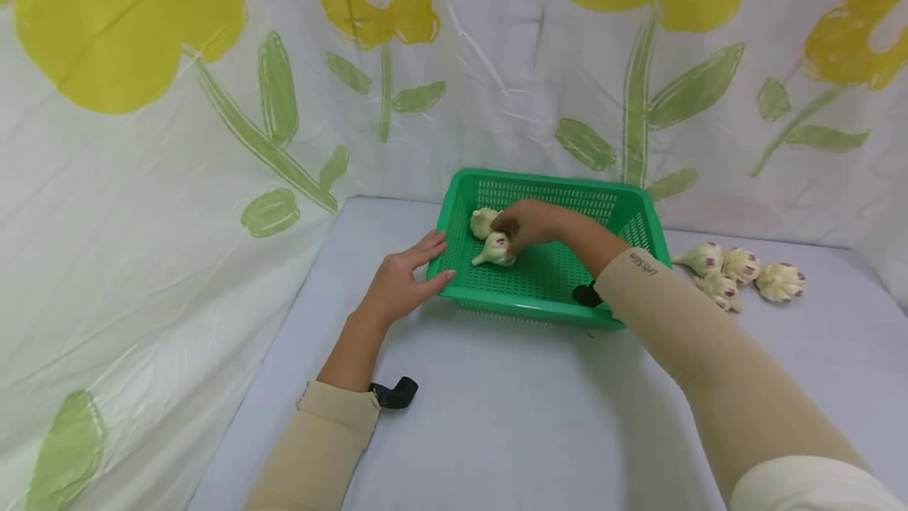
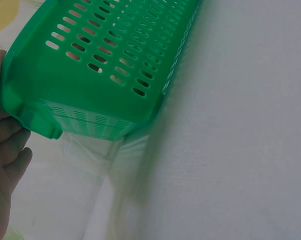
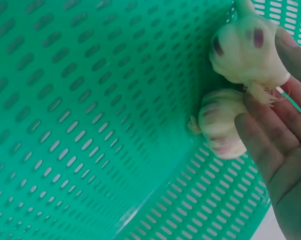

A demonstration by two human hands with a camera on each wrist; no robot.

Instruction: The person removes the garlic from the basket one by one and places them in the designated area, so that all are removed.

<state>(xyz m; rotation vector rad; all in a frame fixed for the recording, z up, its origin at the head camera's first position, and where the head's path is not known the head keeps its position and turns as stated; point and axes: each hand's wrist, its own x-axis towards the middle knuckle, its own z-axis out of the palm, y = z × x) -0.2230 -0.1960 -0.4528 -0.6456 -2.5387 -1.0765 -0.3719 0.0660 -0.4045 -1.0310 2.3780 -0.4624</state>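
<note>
A green plastic basket (image 1: 525, 305) with slotted walls stands on the table. Inside its left part, my right hand (image 1: 535, 224) holds a garlic bulb (image 1: 496, 249) between thumb and fingers, low over the basket floor. Right beside it lies a second garlic bulb (image 1: 482, 222); the right wrist view shows both bulbs, the held one with its roots toward my palm. At the basket's left end, my left hand (image 1: 400, 282) touches the rim with extended fingers and the thumb spread apart. The left wrist view catches those fingers (image 2: 13, 142) at the rim's edge.
Several more garlic bulbs (image 1: 741, 266) lie grouped on the white table (image 1: 496, 416), right of the basket. A flower-printed sheet (image 1: 496, 101) hangs behind and along the left side. My right forearm crosses the basket's right part.
</note>
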